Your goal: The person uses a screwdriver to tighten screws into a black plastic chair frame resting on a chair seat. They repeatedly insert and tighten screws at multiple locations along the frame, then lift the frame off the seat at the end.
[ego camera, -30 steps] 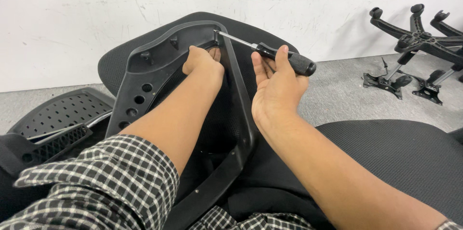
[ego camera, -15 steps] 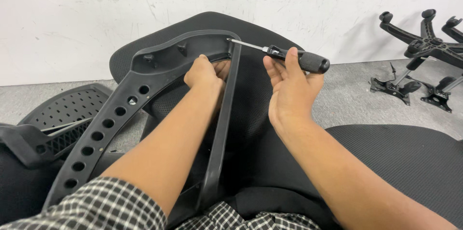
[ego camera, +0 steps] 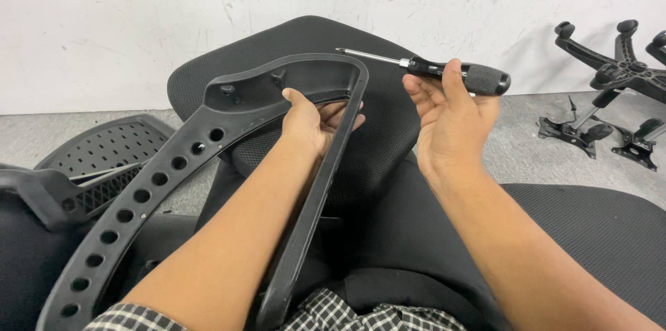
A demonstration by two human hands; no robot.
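- Left hand (ego camera: 316,119) clamped on black plastic chair-back frame (ego camera: 208,143), reaching through its opening.
- Right hand (ego camera: 451,112) loosely closed round screwdriver (ego camera: 444,71) handle, tip clear of frame.
- Best steadied firmly; tip seated squarely before turning.

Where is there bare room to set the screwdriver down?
Bare grey floor lies between the right hand holding the screwdriver and the chair bases. The left side is crowded: perforated frame, left hand, black panels.
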